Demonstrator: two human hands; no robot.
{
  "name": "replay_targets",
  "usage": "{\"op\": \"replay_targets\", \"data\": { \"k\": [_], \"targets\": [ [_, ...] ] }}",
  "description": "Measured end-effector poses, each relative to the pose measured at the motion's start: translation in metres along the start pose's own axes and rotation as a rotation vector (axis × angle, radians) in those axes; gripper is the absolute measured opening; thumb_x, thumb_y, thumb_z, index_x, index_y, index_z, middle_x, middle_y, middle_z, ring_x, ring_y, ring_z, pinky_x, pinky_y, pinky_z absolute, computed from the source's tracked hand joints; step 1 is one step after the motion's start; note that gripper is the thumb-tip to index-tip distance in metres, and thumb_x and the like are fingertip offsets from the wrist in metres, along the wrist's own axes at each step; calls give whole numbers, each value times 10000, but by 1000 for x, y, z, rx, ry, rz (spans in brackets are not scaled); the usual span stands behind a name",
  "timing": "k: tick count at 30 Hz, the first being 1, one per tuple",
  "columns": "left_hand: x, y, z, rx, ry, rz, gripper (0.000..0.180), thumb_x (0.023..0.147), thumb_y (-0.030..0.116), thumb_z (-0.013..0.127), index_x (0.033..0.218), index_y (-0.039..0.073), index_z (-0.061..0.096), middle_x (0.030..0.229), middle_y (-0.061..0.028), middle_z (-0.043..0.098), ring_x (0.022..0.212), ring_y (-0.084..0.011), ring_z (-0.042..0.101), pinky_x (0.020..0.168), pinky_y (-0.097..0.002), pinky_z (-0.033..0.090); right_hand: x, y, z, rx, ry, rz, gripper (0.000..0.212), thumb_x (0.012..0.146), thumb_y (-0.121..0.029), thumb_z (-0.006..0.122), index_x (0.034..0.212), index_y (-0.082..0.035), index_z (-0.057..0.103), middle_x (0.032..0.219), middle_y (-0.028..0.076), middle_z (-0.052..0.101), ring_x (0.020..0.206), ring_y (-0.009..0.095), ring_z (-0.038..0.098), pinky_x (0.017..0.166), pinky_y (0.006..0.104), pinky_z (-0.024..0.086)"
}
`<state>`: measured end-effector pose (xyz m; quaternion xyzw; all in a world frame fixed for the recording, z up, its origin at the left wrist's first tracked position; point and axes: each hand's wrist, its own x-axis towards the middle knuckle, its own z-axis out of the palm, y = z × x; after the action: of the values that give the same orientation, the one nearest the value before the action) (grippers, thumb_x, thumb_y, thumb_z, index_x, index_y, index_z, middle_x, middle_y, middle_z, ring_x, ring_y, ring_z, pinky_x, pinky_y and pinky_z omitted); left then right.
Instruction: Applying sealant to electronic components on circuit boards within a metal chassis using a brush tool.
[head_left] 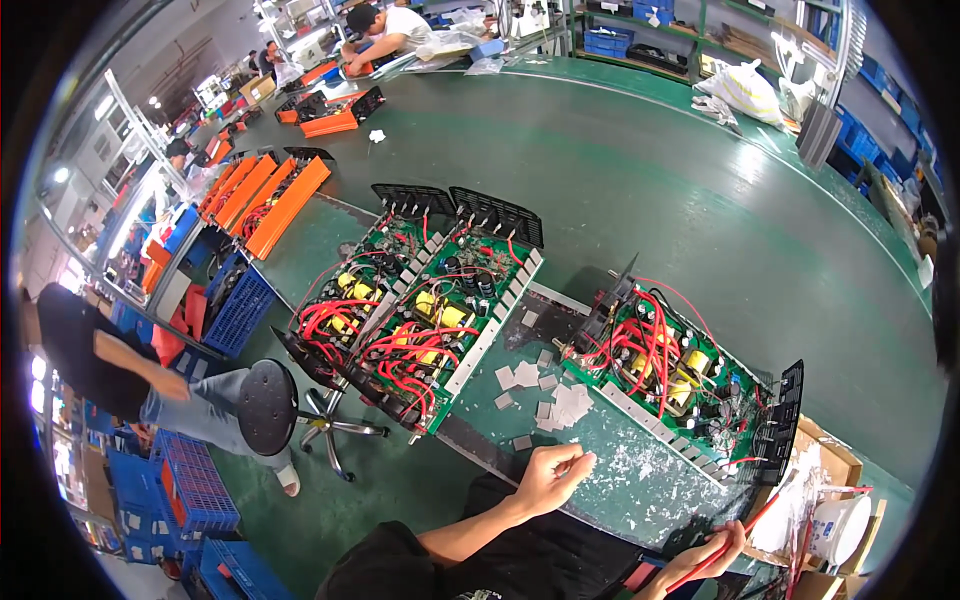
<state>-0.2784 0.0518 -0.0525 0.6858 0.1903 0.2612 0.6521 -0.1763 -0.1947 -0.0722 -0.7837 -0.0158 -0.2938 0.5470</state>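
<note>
the left hand curls near thin grey square pads on the green tabletop; whether it pinches anything, i cannot tell. the right hand grips a slim red stick beside a brown cardboard box.

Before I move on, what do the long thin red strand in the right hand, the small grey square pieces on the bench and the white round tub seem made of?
Red strand: probably plastic-coated wire, smooth and evenly coloured. Square pieces: thin matte sheet, perhaps card or rubbery padding; flat grey faces don't settle it. White tub: likely smooth plastic, given its uniform surface and rim.
</note>
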Motion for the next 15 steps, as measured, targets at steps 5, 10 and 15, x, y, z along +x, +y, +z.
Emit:
{"op": "replay_targets", "data": {
  "k": [5,10,15],
  "targets": [
    [1,1,0,-11,16,16,341,903,120,594,609,19,456,533,38,361,524,-17,294,456,-242,232,0,5,0,-15,6,-18,213,932,-29,437,1086,29,571,901,40,538,753,116,486,680,225,397],
    [-1,0,-2,6,-8,-29,278,884,77,596,631,-5,516,554,4,449,522,-49,332,483,-240,272,1,2,-1,-1,-10,-21,211,927,-21,437,1083,29,570,901,40,535,748,116,484,680,228,398],
    [-1,2,-1,-9,-2,-26,278,883,81,599,631,-4,522,546,5,442,518,-47,331,479,-241,268,0,1,0,-11,-9,-38,206,923,-17,439,1074,29,572,903,41,535,748,117,483,684,233,402]
  ]
}}
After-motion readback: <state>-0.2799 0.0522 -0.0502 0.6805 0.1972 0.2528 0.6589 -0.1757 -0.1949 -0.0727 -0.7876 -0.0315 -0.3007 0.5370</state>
